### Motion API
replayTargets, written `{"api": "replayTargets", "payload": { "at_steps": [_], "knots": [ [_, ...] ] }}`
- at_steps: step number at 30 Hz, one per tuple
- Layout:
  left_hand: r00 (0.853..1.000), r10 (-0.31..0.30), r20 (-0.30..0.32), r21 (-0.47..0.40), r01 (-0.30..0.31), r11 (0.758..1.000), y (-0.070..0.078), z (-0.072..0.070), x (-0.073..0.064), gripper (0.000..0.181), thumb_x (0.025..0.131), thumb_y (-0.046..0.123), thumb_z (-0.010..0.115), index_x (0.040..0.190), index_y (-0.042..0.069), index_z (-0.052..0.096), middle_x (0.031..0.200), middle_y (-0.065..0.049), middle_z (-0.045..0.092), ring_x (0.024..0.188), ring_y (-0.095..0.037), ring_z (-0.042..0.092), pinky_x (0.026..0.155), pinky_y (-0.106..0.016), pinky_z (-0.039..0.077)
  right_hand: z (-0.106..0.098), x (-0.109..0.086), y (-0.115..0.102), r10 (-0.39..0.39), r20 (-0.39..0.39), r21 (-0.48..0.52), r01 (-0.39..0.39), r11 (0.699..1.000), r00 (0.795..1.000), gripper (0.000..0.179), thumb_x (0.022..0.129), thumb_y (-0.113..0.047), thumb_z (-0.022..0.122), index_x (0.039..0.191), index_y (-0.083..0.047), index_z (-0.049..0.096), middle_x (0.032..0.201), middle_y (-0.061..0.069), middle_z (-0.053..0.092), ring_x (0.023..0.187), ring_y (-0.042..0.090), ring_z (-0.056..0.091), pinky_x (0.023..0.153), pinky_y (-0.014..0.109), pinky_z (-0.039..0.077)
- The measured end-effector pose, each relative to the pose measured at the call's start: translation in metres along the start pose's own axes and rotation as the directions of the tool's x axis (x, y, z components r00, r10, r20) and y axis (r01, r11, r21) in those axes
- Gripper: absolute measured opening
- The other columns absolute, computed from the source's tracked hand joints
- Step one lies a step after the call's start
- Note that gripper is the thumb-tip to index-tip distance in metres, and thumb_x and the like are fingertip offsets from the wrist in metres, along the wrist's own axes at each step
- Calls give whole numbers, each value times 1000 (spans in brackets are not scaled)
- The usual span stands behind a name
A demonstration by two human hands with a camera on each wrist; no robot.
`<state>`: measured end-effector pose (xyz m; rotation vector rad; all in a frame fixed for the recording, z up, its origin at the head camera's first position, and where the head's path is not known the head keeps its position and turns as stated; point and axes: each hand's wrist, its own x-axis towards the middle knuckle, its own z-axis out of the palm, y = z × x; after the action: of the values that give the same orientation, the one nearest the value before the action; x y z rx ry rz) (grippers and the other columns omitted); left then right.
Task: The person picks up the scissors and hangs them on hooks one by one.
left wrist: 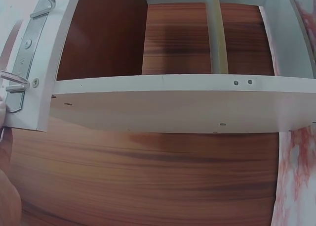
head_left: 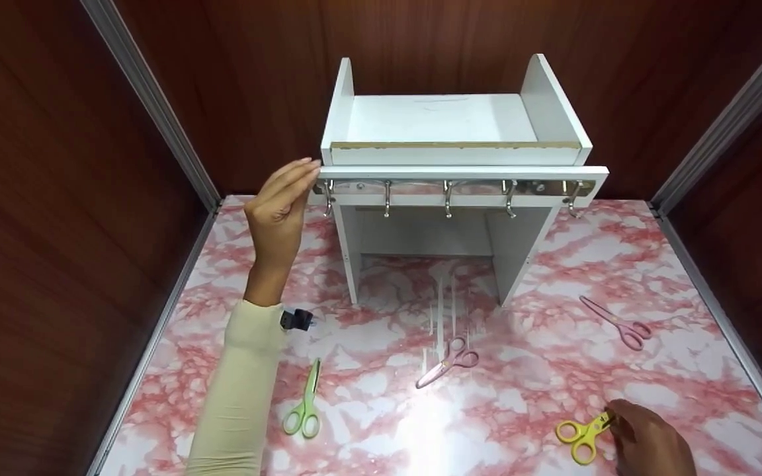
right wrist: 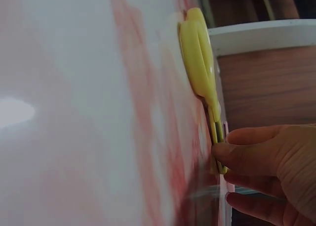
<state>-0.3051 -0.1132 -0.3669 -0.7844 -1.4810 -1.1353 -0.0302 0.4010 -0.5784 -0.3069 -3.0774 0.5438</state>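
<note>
My left hand is raised at the left end of a white hook rail, pinching that end with its fingertips. Metal hooks line the front of the rail, which is fixed across a white shelf unit. In the left wrist view only bits of the fingers show, beside the rail's end. At the lower right, my right hand pinches yellow scissors by the blades, between thumb and fingers. Their handles point away from the hand, close over the marbled tabletop.
Green scissors lie by the left sleeve. Pink scissors lie in front of the unit, and another pink pair lies to its right. Dark wood panels enclose the table on the left, back and right.
</note>
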Motion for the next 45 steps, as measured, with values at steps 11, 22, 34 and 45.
{"api": "replayTargets", "payload": {
  "at_steps": [11, 22, 34, 45],
  "knots": [
    [1000, -1, -10, -11, 0, 1000, 2, 3, -1, 19, 82, -13, 76, 97, -3, 80, 104, -12, 77, 102, -33, 72, 94, -36, 59, 1, -6, 0, -33, -38, -29, 32, 999, 999, 35, 80, -1, 83, 113, 0, 72, 87, 10, 71, 79, 30, 68, 65, 52, 58],
    [1000, -5, 5, -17, 5, 1000, 2, 0, -1, 21, 82, -13, 75, 99, -2, 80, 105, -12, 77, 103, -33, 72, 94, -36, 59, 5, -9, 1, -89, -72, -28, 88, 996, 993, 28, 77, -1, 86, 103, -1, 76, 87, 10, 69, 76, 29, 66, 64, 49, 58],
    [1000, 1, 2, -17, -1, 1000, 1, -1, 1, 19, 82, -13, 75, 98, -2, 80, 104, -12, 77, 101, -33, 72, 94, -36, 59, 1, 1, 1, 17, 127, -25, -14, 1000, 992, 14, 86, -12, 82, 95, -11, 71, 82, 0, 59, 74, 19, 56, 60, 39, 51],
    [1000, -3, 6, -19, 3, 1000, 2, -2, 2, 19, 82, -12, 76, 98, -2, 80, 103, -13, 77, 101, -33, 72, 94, -35, 59, 0, 5, 2, 87, 271, 52, -104, 993, 959, 21, 91, -22, 79, 101, -6, 70, 83, -1, 58, 74, 17, 51, 63, 34, 45]
  ]
}}
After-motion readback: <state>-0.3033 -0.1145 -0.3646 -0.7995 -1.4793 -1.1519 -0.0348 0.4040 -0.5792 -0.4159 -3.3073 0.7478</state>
